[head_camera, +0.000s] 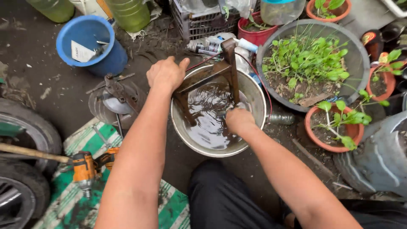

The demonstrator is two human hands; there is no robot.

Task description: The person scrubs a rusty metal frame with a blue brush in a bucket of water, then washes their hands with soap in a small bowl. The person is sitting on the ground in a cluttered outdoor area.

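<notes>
**Both hands work in a water basin**

The left hand clenches at the metal basin rim, steadying the rusty metal frame standing in dark water. The right hand dips in; its grip cannot be told.

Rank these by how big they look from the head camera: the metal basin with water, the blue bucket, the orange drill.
1. Metal basin, clearly the largest.
2. Blue bucket.
3. Orange drill, smallest, though it sits nearer the camera.
</notes>
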